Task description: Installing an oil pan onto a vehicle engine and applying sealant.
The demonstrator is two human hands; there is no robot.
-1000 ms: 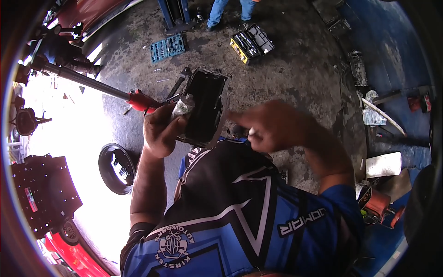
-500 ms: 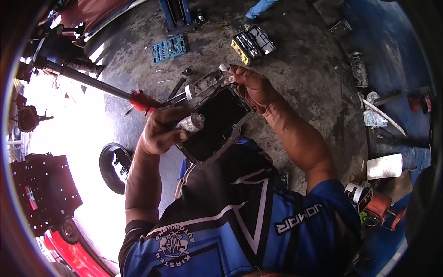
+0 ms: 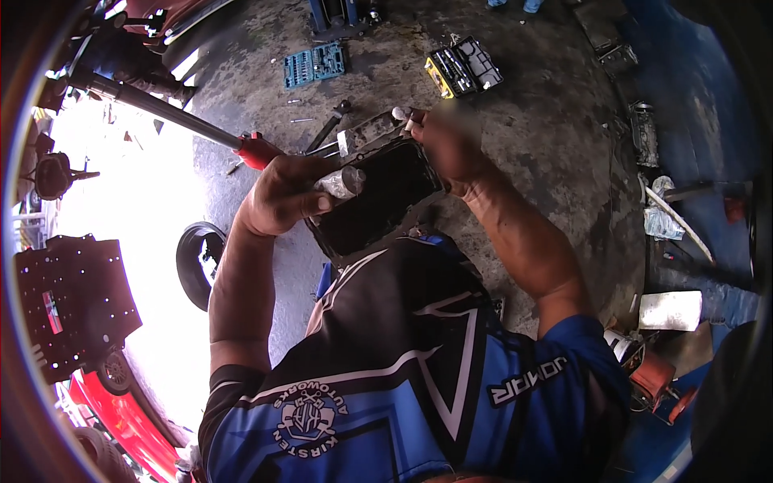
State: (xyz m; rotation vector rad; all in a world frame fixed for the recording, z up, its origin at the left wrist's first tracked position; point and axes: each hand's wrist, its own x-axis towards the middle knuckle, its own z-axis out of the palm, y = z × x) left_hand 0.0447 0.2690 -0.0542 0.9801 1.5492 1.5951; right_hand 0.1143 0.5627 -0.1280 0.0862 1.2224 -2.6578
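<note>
A rectangular pan (image 3: 378,193), resembling an oil pan with a black inside and a flanged rim, is held tilted in front of my chest. My left hand (image 3: 282,193) grips its left side and also clasps a crumpled silvery tube (image 3: 342,183) under the thumb, over the pan's edge. At the far right corner, my right hand (image 3: 455,153) is curled against the rim; part of it is blurred. By its fingertips shows a small whitish blob (image 3: 398,113), whose kind I cannot make out. Beyond the pan lies a greyish flat piece (image 3: 370,131), partly hidden.
On the stained floor lie a teal tool case (image 3: 314,66), a yellow-black toolbox (image 3: 463,68) and a black-handled tool (image 3: 328,129). A red-ended long jack handle (image 3: 161,114) slants in from the left. A dark ring-shaped part (image 3: 193,266) is beside my left forearm. Farther off stand a person's feet (image 3: 515,4).
My view has shifted, so the floor things sit farther right and higher. The right hand has moved slightly along the far rim. Both hands keep hold of the pan.
</note>
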